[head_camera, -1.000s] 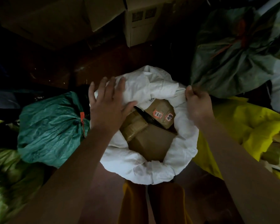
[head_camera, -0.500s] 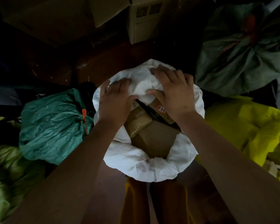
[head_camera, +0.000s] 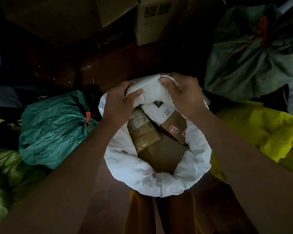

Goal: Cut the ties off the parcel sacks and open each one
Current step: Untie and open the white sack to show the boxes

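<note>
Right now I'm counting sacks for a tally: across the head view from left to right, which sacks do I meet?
Teal-green woven sack tied with an orange tie → open white woven sack of cardboard parcels → bright yellow sack.

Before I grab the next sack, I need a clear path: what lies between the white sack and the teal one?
In the head view, the left forearm crosses the stretch between the white sack and the teal sack, above bare dark floor.
</note>
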